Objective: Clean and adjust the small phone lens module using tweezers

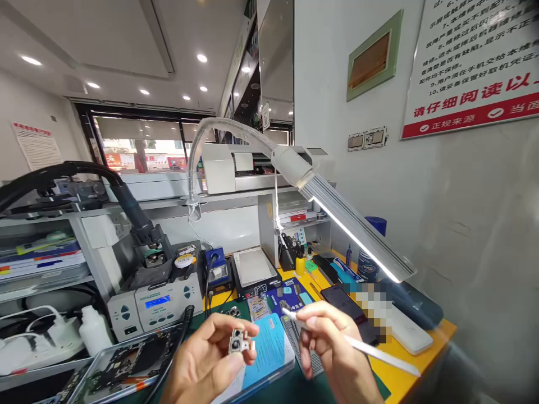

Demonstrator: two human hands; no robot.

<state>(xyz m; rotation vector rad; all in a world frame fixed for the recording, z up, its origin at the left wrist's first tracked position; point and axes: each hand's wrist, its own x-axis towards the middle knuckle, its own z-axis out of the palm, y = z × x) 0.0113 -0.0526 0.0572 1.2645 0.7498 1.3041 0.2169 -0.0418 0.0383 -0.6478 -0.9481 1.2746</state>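
Note:
My left hand (210, 359) pinches a small phone camera module (237, 341) between thumb and fingers, its lenses facing me. In my right hand (332, 342) is a slim white stick-like tool (379, 357), gripped like a pen. Its narrow tip points left toward the module, with a gap between them; the exact kind of tip is too small to tell. Below both hands lies a blue-and-white box (272, 345) on the green mat. A perforated grey metal plate (297, 342) lies partly under my right hand. Another small camera-like part (233, 312) rests behind my left hand.
At left stand a grey rework station (158, 303), a white bottle (93, 331) and a tray (99, 395) with an opened device. A lit lamp (357, 230) arches overhead. A dark phone (351, 311) and a white power bank-like block (410, 331) lie at right.

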